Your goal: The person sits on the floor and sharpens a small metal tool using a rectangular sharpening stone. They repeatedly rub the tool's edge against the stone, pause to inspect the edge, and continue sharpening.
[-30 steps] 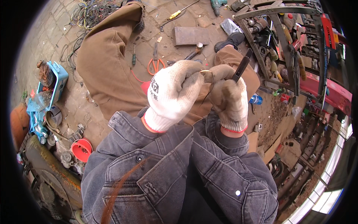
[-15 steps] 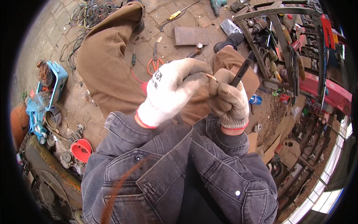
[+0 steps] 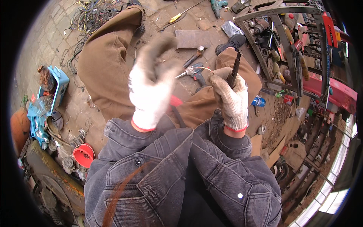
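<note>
My left hand [image 3: 149,85], in a white knit glove with a red cuff, is raised over my lap. Motion smears its fingers, but they stand apart from the thumb with nothing seen between them. My right hand [image 3: 230,92], gloved alike, is closed around a slim black tool that looks like a utility knife [image 3: 235,68], pointing up and away. A thin copper-coloured wire [image 3: 206,68] pokes out to the left from between its thumb and forefinger; the wire's other part is hidden by the glove. Something red [image 3: 175,101] shows beside my left wrist.
Beyond my hands lie a grey-and-red power drill [image 3: 196,72], a hammer [image 3: 193,57] and a flat metal plate [image 3: 193,39]. A metal rack [image 3: 280,41] crowded with tools stands at right. On the left are a blue crate [image 3: 60,85], a red bowl [image 3: 84,155] and tangled cables [image 3: 92,17].
My left hand has let go of the wire, moved left and spread its fingers. My right hand keeps the black tool and wire, the tool now more upright. The power drill has come into sight.
</note>
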{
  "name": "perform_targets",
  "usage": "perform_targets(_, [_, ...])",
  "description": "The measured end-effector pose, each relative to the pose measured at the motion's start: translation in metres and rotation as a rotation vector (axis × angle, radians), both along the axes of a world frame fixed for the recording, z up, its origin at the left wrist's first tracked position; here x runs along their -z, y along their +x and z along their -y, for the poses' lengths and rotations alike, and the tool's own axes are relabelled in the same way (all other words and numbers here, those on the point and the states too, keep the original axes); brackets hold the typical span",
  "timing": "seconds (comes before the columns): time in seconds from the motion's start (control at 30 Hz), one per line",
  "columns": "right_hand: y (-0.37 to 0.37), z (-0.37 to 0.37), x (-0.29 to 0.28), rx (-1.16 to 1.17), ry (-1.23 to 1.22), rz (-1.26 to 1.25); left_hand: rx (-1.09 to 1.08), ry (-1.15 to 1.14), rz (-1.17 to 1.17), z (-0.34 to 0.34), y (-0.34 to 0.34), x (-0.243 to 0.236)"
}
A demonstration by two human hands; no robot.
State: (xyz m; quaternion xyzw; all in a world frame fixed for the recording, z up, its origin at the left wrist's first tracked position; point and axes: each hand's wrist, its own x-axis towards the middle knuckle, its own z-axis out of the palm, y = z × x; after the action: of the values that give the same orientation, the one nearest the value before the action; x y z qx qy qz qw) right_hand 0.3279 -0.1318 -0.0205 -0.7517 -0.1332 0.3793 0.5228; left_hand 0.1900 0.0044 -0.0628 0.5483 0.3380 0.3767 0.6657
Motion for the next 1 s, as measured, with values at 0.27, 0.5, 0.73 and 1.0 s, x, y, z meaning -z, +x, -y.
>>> perform_targets(0.27, [-0.002, -0.003, 0.004, -0.06, -0.002, -0.031, 0.33, -0.052, -0.073, 0.005, 0.005, -0.007])
perform_targets(0.5, [0.001, -0.002, -0.005, -0.082, 0.08, -0.287, 0.387, -0.157, -0.09, 0.011, 0.008, 0.006])
perform_targets(0.73, [0.002, -0.01, 0.035, -0.15, 0.001, -0.187, 0.264, -0.044, -0.167, -0.001, 0.013, 0.037])
perform_targets(1.0, [0.018, -0.017, 0.081, -0.126, 0.058, -0.477, 0.341, -0.188, -0.238, -0.007, 0.028, 0.054])
